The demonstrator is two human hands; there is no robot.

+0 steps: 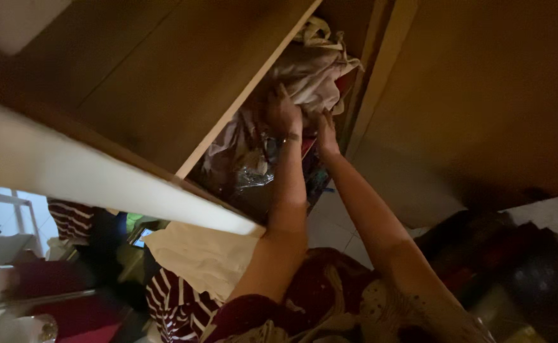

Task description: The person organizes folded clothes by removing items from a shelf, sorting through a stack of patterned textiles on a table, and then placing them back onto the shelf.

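Reaching up into a wooden cupboard (165, 82), both bare arms stretch toward a crowded heap of soft things on its shelf. The left hand (283, 113) presses into a bundle of pale cloth (314, 73), which is crumpled, with many folds and a loose strap shape on top; the fingers seem curled into the fabric, so the grip looks closed on the cloth, though the dim light hides the fingertips. A thin band sits on the left wrist. The right hand (325, 134) is just beside it, a little lower, touching the edge of the same bundle; whether its grip is closed or open I cannot tell, because the fingers are lost in shadow. Under the cloth lies a shiny crinkled plastic bag (250, 171), with wrinkled, reflecting surface, near the front of the shelf. The cupboard door is smooth, flat, brown wood with a lighter edge strip. Lower in the view there is a flat cream sheet (203, 254) of soft material, and beside it a striped fabric (171, 298) in dark red and white. The person's sleeve (317, 298) is dark red with a pale pattern.
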